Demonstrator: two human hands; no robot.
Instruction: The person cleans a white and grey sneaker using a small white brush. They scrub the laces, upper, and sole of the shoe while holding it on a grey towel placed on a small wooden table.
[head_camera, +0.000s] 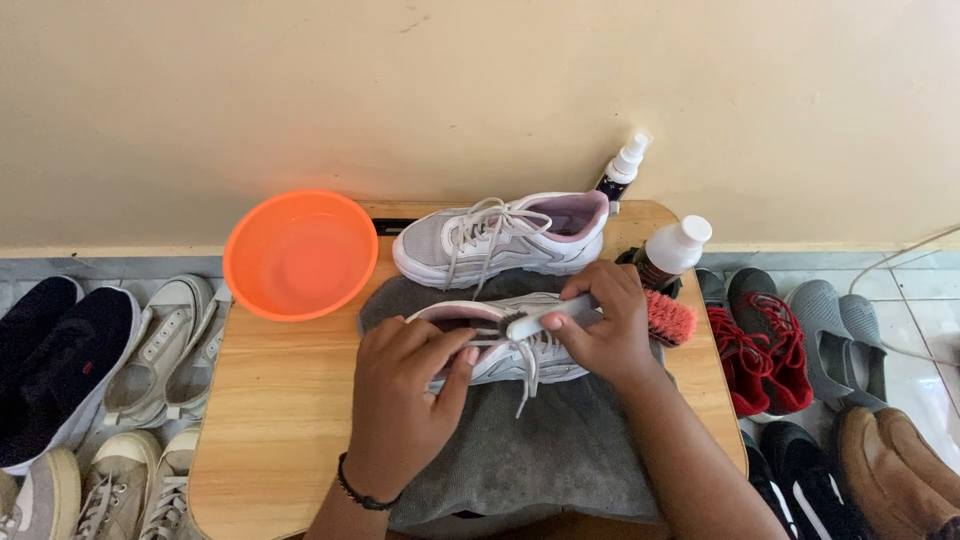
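Holding one small brush (540, 318), right hand (603, 325) grip clenched on it; left hand (405, 395) grip clamps the near sneaker (500, 345) on a grey towel (530, 450). Two white-pink sneakers, two bottles, one orange bowl (300, 253) on the surface (270, 420).

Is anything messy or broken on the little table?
Nothing looks spilled or broken. The orange bowl sticks out a little past the table's left edge, and the grey towel hangs over the near edge. The left hand steadies the sneaker while the right hand holds a small brush to it.
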